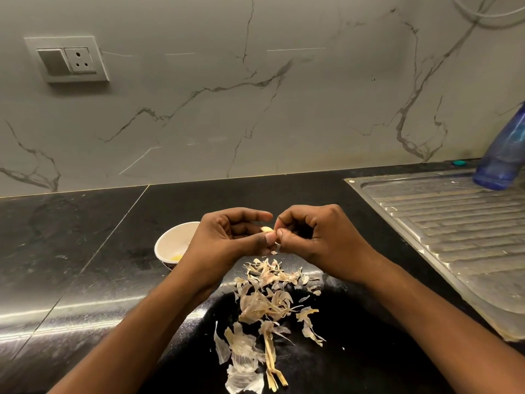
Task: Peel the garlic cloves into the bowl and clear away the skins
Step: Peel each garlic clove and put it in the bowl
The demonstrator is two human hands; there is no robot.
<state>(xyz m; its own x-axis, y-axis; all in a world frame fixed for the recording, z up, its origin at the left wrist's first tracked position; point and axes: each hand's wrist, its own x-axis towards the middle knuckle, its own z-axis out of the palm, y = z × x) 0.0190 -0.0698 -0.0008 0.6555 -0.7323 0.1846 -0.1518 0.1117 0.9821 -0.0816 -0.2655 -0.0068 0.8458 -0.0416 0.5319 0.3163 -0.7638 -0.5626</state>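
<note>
My left hand (227, 237) pinches a pale garlic clove (266, 229) between thumb and fingers above the black counter. My right hand (315, 237) meets it from the right, its thumb and forefinger pinching the clove's tip and a scrap of skin. A white bowl (173, 240) stands just left of my left hand, partly hidden by the wrist, with something yellowish at its bottom. A heap of dry garlic skins (267, 302) lies on the counter below both hands, stretching toward me.
A steel sink drainboard (454, 223) fills the right side, with a blue plastic bottle (502, 155) on its far corner. A marble wall with a switch and socket plate (66, 59) rises behind the black counter (71, 251).
</note>
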